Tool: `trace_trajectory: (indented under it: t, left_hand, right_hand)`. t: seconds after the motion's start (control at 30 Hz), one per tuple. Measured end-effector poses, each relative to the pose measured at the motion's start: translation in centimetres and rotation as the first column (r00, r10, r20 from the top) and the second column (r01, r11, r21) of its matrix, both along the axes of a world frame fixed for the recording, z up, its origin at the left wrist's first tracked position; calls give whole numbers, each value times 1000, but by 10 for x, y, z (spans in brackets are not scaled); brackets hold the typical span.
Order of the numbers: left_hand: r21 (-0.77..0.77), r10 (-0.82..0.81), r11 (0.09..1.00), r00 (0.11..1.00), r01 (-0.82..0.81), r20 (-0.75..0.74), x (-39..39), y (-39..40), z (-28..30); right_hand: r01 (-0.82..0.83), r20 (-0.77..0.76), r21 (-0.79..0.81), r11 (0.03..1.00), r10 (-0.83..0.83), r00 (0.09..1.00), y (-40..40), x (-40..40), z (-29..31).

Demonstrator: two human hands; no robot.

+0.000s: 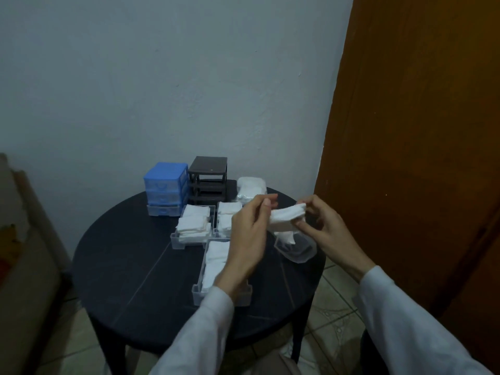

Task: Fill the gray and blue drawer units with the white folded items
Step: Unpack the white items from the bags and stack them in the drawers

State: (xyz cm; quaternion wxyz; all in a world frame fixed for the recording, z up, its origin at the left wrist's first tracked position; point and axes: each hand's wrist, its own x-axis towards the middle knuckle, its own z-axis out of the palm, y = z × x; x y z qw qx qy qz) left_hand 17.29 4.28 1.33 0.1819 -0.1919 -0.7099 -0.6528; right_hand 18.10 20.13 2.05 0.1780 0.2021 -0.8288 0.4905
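Both grips pinch one white folded item (pixel 287 214), right hand (pixel 322 226) and left hand (pixel 250 228) at its ends. Square the fold before lowering it into a clear drawer (pixel 201 292) on the surface (pixel 130 266)

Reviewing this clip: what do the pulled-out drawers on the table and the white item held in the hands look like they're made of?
The drawers look like clear, glossy rigid plastic: the dark table shows through their walls. The white item held between the left hand and right hand looks like soft matte fabric or gauze, since it sags and creases; which one is unclear.
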Motion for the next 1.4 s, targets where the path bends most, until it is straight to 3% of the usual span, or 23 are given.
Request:
trace_trajectory:
  t: [0.13,0.3,0.47,0.57,0.67,1.0,1.23,1.33,1.4]
  left_hand:
    - [-90,-149,984,987,154,50,0,-20,8]
    - [39,-122,992,991,121,44,5,-30,14]
    - [83,6,997,999,-9,34,3,-37,9]
    - [90,88,992,996,-90,23,0,-46,5]
    - [105,129,986,992,-130,19,0,-53,2]
    - [23,212,976,972,-215,100,-5,-80,-9]
    - [-14,253,966,934,-258,253,-22,-126,-23]
    - [7,288,953,914,-302,285,-27,-141,-29]
    - [29,278,953,908,-302,312,-29,-148,-33]
  right_hand:
    - [19,-38,-13,1000,-20,999,-12,-1,8]
    - [178,-211,-41,983,-183,960,-32,-4,8]
    - [65,-69,-82,995,-70,995,-51,-12,-3]
    - [-31,33,-207,978,39,999,-64,-15,-5]
    - [-66,45,-248,966,79,996,-75,-14,-4]
    - [-77,75,-202,976,94,993,-95,-24,-13]
    - [-49,286,-163,985,95,954,-94,-49,-22]
    - [-135,413,-153,979,187,891,-92,-64,-26]
    - [-219,473,-49,974,216,854,-91,-73,-28]
